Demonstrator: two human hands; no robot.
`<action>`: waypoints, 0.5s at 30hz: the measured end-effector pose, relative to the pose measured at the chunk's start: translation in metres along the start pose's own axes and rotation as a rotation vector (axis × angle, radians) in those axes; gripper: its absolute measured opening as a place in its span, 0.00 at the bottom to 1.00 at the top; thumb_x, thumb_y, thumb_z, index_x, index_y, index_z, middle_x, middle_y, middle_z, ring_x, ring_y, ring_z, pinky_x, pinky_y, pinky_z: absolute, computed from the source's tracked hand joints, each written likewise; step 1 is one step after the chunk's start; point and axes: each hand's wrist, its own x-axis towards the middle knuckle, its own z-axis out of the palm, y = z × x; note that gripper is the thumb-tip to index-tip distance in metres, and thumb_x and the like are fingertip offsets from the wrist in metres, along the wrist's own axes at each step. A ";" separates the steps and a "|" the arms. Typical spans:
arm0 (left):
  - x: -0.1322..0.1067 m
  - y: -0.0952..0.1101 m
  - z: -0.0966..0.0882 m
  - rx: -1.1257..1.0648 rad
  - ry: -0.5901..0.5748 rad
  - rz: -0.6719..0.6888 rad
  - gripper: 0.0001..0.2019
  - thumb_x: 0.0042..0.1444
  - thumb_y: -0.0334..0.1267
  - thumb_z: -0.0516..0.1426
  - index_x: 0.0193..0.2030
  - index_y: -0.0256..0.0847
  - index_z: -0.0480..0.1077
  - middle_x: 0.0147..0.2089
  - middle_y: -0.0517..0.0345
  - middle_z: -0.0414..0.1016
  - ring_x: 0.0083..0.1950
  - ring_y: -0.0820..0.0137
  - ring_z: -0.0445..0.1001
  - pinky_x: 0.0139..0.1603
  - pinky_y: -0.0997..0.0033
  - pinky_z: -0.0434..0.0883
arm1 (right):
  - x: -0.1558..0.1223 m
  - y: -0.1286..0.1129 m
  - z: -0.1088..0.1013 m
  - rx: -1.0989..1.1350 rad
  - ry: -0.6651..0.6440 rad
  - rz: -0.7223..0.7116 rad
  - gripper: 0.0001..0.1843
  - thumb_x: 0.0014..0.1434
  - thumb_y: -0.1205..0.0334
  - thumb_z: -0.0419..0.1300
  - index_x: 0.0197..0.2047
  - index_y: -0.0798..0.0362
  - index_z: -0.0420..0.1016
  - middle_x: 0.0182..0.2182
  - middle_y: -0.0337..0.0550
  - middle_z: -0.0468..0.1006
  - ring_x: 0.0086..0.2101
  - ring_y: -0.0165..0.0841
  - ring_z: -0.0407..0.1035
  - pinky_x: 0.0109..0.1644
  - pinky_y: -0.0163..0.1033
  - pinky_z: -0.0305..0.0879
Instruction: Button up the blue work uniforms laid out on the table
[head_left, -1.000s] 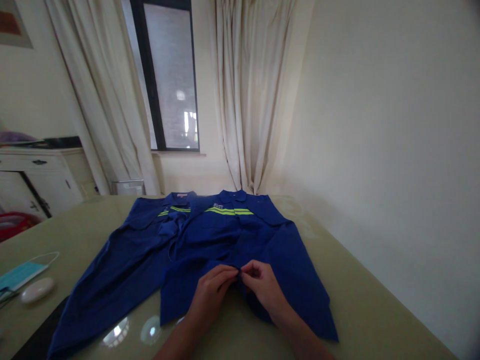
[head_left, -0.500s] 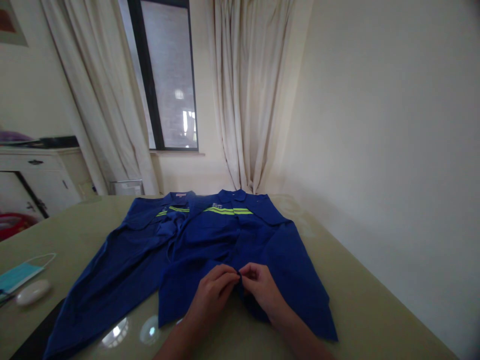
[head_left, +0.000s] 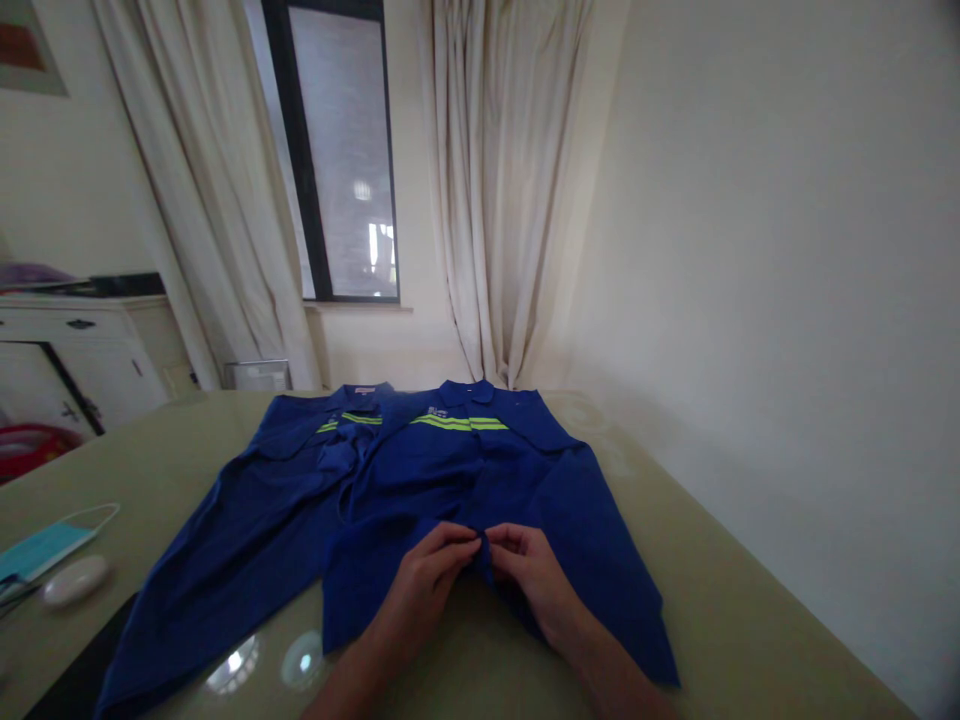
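Note:
A blue work jacket [head_left: 420, 490] with yellow-green reflective stripes lies spread on the glossy table [head_left: 720, 590], collar toward the window. My left hand [head_left: 431, 575] and my right hand [head_left: 529, 570] meet at the jacket's front opening near its lower hem. Both pinch the fabric edge there, fingers curled and fingertips almost touching each other. What lies between the fingertips is too small to make out.
At the left of the table lie a light-blue face mask [head_left: 41, 550], a white oval object [head_left: 75, 580] and a dark flat item [head_left: 82, 670]. A white cabinet [head_left: 82, 360] stands at the far left. Curtains [head_left: 502, 190] and a window [head_left: 341, 150] are behind the table.
Both hands have stayed pinched on the jacket's front edge, shifting slightly up the fabric. The jacket itself lies as before.

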 end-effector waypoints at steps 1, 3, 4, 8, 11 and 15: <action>0.000 0.001 0.000 -0.008 0.010 -0.008 0.13 0.70 0.36 0.54 0.51 0.48 0.80 0.50 0.53 0.81 0.49 0.68 0.81 0.49 0.71 0.79 | 0.000 0.000 0.000 0.001 0.000 -0.002 0.28 0.39 0.42 0.79 0.35 0.56 0.84 0.28 0.42 0.81 0.30 0.31 0.72 0.37 0.36 0.64; 0.000 0.002 0.000 -0.029 0.059 -0.026 0.11 0.69 0.37 0.56 0.50 0.47 0.80 0.48 0.54 0.82 0.48 0.67 0.81 0.49 0.69 0.80 | 0.000 -0.001 -0.001 -0.011 0.001 -0.005 0.29 0.38 0.42 0.79 0.35 0.56 0.84 0.28 0.42 0.81 0.30 0.32 0.73 0.37 0.36 0.64; 0.000 0.002 0.001 -0.040 0.086 -0.036 0.09 0.68 0.38 0.57 0.49 0.46 0.80 0.47 0.54 0.83 0.47 0.66 0.82 0.49 0.68 0.80 | 0.000 -0.001 -0.001 -0.021 0.002 -0.005 0.29 0.39 0.42 0.79 0.36 0.56 0.85 0.28 0.43 0.82 0.30 0.32 0.73 0.37 0.36 0.64; -0.001 0.000 0.003 -0.044 0.138 -0.040 0.06 0.65 0.37 0.60 0.45 0.46 0.79 0.44 0.56 0.84 0.45 0.66 0.83 0.49 0.66 0.81 | -0.001 -0.002 -0.001 -0.077 0.019 -0.030 0.27 0.41 0.41 0.78 0.36 0.55 0.85 0.30 0.43 0.82 0.30 0.32 0.71 0.35 0.36 0.63; -0.002 -0.003 0.002 -0.027 0.131 -0.011 0.06 0.64 0.36 0.61 0.45 0.46 0.79 0.44 0.56 0.84 0.45 0.66 0.83 0.49 0.66 0.81 | 0.000 -0.003 -0.001 -0.137 0.014 -0.066 0.26 0.41 0.41 0.78 0.34 0.54 0.85 0.29 0.42 0.82 0.29 0.32 0.70 0.34 0.35 0.63; -0.002 -0.003 0.001 -0.037 0.127 0.023 0.06 0.65 0.35 0.60 0.45 0.46 0.79 0.45 0.55 0.85 0.45 0.66 0.84 0.49 0.67 0.81 | 0.002 -0.001 -0.001 -0.150 0.023 -0.073 0.26 0.40 0.40 0.78 0.31 0.53 0.82 0.26 0.39 0.79 0.28 0.31 0.69 0.32 0.36 0.64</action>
